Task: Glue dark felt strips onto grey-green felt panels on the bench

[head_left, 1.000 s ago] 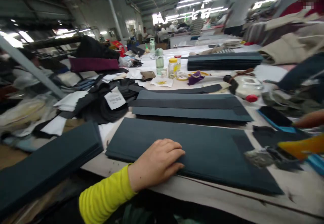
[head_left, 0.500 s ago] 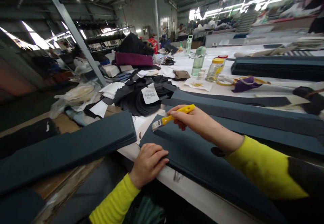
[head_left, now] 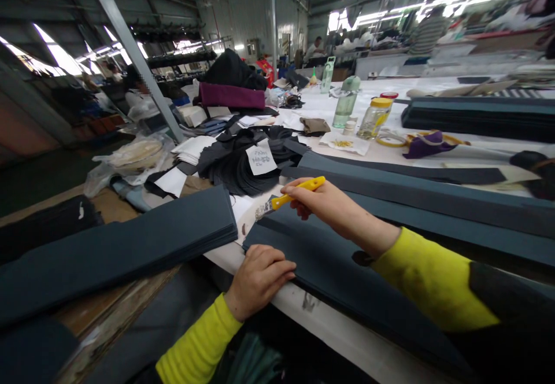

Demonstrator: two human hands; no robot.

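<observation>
My right hand [head_left: 318, 202] is closed around the yellow handle of a paintbrush [head_left: 299, 192]. Its bristles, coated with something whitish, point left at the far left corner of a stack of dark blue-grey fabric panels [head_left: 329, 257]; whether they touch is hard to tell. My left hand [head_left: 262, 277] lies at the stack's near left edge, fingers bent over it and thumb close beside them. The panels are fanned along the white table [head_left: 295, 303]. Left of them lies another pile of like panels [head_left: 130, 239], on a separate wooden surface.
Beyond my hands lie black fabric strips [head_left: 243, 164] with a handwritten paper tag [head_left: 261, 157]. A green bottle [head_left: 347, 103], a yellow-lidded jar [head_left: 376, 119] and purple cloth [head_left: 427, 145] stand or lie farther back. A metal post [head_left: 139, 60] rises at left. People work in the background.
My right hand has drawn the paintbrush slightly left, bringing the bristles toward the stack's far left corner. My left hand stays at the near edge; the view has shifted a little.
</observation>
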